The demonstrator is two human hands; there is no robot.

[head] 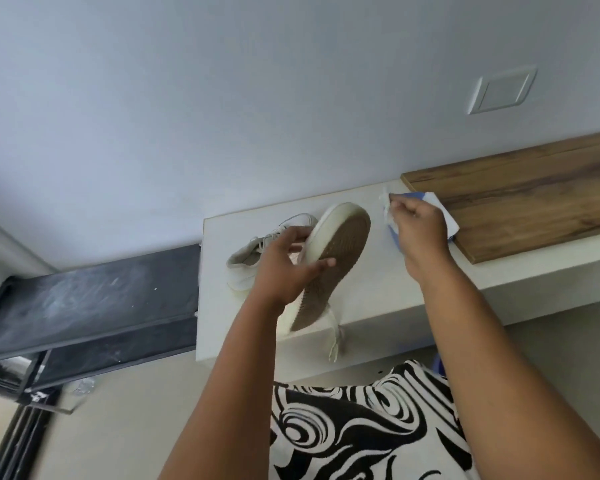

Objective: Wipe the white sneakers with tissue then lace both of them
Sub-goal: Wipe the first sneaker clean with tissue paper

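Note:
My left hand (288,265) grips a white sneaker (336,258) tilted on its side above the white ledge (371,306), its brown sole facing me and a lace end dangling below the ledge edge. The second white sneaker (257,258) lies on the ledge behind my left hand, laces in place. My right hand (420,226) pinches a white tissue (386,202) at the blue-and-white tissue pack (444,213), which lies to the right of the held sneaker.
A wooden board (520,202) lies on the ledge at the right, touching the tissue pack. A dark fabric rack (90,303) stands to the left of the ledge. A wall plate (501,90) sits on the white wall.

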